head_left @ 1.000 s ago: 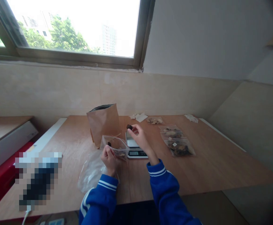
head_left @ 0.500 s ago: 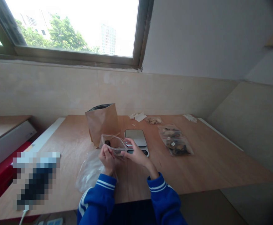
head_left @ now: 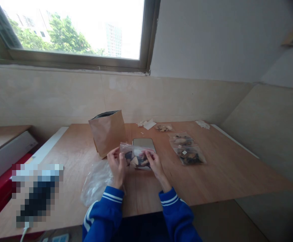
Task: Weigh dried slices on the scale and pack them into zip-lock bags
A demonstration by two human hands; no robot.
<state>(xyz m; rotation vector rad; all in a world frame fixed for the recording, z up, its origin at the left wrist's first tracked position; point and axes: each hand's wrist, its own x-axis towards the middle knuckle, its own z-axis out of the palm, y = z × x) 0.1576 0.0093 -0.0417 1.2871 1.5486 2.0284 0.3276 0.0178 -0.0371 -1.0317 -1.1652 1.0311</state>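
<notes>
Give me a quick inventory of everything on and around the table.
held zip bag: 1, clear, dark and pale pieces inside, in front of scale
scale: 1, silver, mid-table
paper bag: 1, brown, upright, left of scale
plastic film: 1, clear, crumpled, left of left hand
filled zip bags: 2, clear, right of scale
loose pieces: 1 heap, tan, far edge
white scraps: 2 clumps, far edge
table: 1, light wood, under everything
left hand: 1, on held zip bag, blue sleeve
right hand: 1, on held zip bag, blue sleeve

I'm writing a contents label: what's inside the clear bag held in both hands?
The clear plastic bag holds dark and pale pieces, kind unclear. The left hand and right hand cover its ends, hiding anything behind them.
</notes>
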